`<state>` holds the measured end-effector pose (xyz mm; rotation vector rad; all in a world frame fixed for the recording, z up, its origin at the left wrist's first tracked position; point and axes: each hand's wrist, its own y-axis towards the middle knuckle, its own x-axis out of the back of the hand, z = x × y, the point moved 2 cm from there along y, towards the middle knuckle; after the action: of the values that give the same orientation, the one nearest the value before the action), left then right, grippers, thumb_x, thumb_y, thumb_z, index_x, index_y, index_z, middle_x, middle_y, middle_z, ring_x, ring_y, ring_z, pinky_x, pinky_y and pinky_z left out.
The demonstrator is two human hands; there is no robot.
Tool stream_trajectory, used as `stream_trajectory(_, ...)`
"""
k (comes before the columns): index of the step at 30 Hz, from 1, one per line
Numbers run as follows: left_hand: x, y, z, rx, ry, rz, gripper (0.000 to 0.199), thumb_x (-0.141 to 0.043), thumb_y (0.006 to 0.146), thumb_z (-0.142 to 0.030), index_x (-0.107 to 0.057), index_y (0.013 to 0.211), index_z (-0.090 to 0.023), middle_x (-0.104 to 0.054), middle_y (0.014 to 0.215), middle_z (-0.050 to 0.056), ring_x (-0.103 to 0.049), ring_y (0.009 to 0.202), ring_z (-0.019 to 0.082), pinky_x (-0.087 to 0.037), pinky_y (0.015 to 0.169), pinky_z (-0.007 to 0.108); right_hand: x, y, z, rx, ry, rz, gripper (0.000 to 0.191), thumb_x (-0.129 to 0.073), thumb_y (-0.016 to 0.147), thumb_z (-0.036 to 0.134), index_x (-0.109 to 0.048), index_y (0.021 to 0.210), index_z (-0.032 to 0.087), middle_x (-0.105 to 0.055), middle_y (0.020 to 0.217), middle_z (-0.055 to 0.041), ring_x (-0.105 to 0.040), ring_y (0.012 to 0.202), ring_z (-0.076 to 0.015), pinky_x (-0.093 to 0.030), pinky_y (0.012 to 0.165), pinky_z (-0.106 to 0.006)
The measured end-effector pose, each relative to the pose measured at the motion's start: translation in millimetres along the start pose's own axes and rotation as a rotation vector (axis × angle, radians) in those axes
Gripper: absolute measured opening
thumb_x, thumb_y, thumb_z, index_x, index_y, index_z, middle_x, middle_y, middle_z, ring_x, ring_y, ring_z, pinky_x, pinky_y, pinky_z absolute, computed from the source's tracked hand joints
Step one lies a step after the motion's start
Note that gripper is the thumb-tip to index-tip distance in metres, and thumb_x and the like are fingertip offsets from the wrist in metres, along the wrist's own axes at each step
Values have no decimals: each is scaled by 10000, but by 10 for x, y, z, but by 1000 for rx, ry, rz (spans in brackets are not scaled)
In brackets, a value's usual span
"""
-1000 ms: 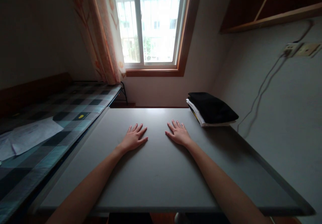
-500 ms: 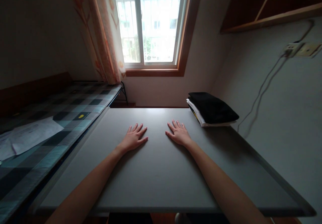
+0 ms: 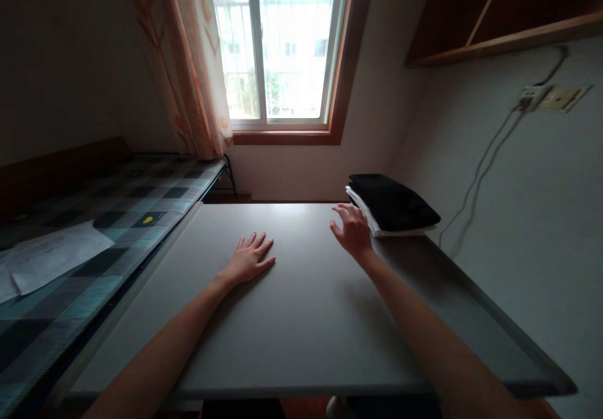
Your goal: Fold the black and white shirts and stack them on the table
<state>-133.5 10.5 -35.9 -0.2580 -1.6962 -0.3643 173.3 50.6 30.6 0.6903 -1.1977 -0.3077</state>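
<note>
My left hand lies flat on the grey table, palm down with its fingers spread, holding nothing. My right hand is raised above the table's far right part, fingers apart and slightly curled, with nothing in it. Just to its right sits a stack with a folded black cloth on top. White sheets or cloth show under the black one, partly hidden behind my right hand.
A bed with a checked cover runs along the left side, with papers on it. Beyond the table are a window and a curtain. Cables hang from a socket on the right wall, below a wooden shelf.
My right hand has lifted off the table and moved right toward the black stack, its fingers now more curled. My left hand stays flat. The view has shifted slightly.
</note>
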Motion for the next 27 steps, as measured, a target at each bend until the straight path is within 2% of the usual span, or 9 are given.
stream_trajectory(2, 7, 0, -7, 5, 5, 8, 676, -300, 919, -655, -342, 1497, -305, -266, 1585, 67, -201, 1461, 337, -169, 1156, 567, 185, 191, -172, -15, -87, -67, 396, -519, 865, 292, -599, 1230, 161, -578, 1284, -150, -484, 1197, -301, -367, 982, -437)
stream_trajectory(4, 9, 2, -10, 8, 4, 10, 676, -302, 919, -653, -342, 1497, -305, -265, 1585, 67, -198, 1462, 338, -168, 1156, 569, 334, 364, -401, -91, -164, -71, 432, -530, 858, 318, -581, 1249, 141, -586, 1260, -174, -511, 1150, -308, -377, 943, -434)
stream_trajectory(7, 3, 6, -9, 9, -5, 9, 673, -316, 917, -651, -350, 1493, -304, -270, 1583, 70, -200, 1461, 341, -175, 1153, 573, 453, 529, -737, -235, -271, 18, 499, -515, 875, 384, -538, 1301, 125, -562, 1296, -199, -501, 1183, -319, -371, 940, -435)
stream_trajectory(10, -8, 10, 0, 7, -11, 1, 670, -321, 919, -645, -355, 1492, -299, -274, 1581, 73, -207, 1458, 344, -175, 1153, 576, 435, 557, -940, -362, -352, 168, 620, -508, 889, 454, -436, 1397, 107, -521, 1356, -222, -470, 1251, -318, -351, 987, -445)
stream_trajectory(12, -15, 12, 8, 8, -11, -1, 665, -327, 920, -639, -360, 1490, -297, -277, 1580, 76, -213, 1456, 347, -174, 1152, 579, 372, 528, -979, -412, -392, 253, 695, -516, 885, 489, -379, 1433, 84, -471, 1402, -253, -448, 1284, -329, -359, 994, -451)
stream_trajectory(15, -19, 15, 15, 6, -13, 1, 666, -336, 918, -637, -368, 1486, -291, -281, 1578, 79, -217, 1454, 351, -173, 1152, 581, 281, 497, -942, -416, -453, 282, 708, -531, 886, 440, -352, 1438, 35, -406, 1436, -307, -438, 1300, -355, -412, 954, -439)
stream_trajectory(19, -6, 13, 8, 1, -16, -1, 669, -328, 920, -637, -364, 1489, -285, -278, 1579, 80, -212, 1455, 350, -166, 1156, 579, 271, 555, -889, -450, -492, 302, 451, -419, 909, 199, -496, 1307, -1, -559, 1253, -326, -606, 1114, -345, -479, 856, -424)
stream_trajectory(23, 7, 9, 1, 7, -19, 5, 657, -337, 922, -626, -364, 1488, -294, -276, 1581, 74, -220, 1454, 344, -167, 1156, 573, 430, 663, -917, -452, -489, 345, 365, -358, 889, 96, -610, 1148, 44, -669, 1045, -272, -673, 983, -329, -495, 804, -422)
stream_trajectory(27, 6, 9, 3, 10, -22, -4, 644, -353, 918, -622, -376, 1480, -306, -286, 1578, 72, -227, 1453, 339, -176, 1154, 569, 764, 778, -912, -468, -501, 195, 356, -362, 907, 117, -612, 1157, 78, -685, 1013, -254, -672, 955, -327, -475, 777, -403)
